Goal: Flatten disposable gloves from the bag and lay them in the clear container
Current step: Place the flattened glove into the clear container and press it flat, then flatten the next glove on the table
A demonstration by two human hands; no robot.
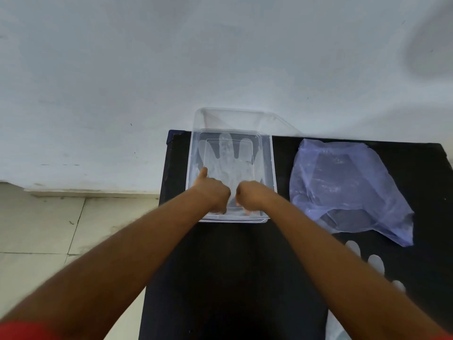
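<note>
A clear plastic container stands on the black table, near its far edge. A transparent disposable glove lies flat inside it, fingers pointing away from me. My left hand and my right hand are both down inside the near end of the container. Their fingers are curled down onto the glove's cuff, the left thumb sticking out. A crumpled pale purple bag lies to the right of the container. Another clear glove lies on the table at the near right, partly hidden by my right forearm.
The black table reaches toward me between my forearms. A white wall rises just behind the container. Left of the table there is a tiled floor. The container's clear lid stands behind it against the wall.
</note>
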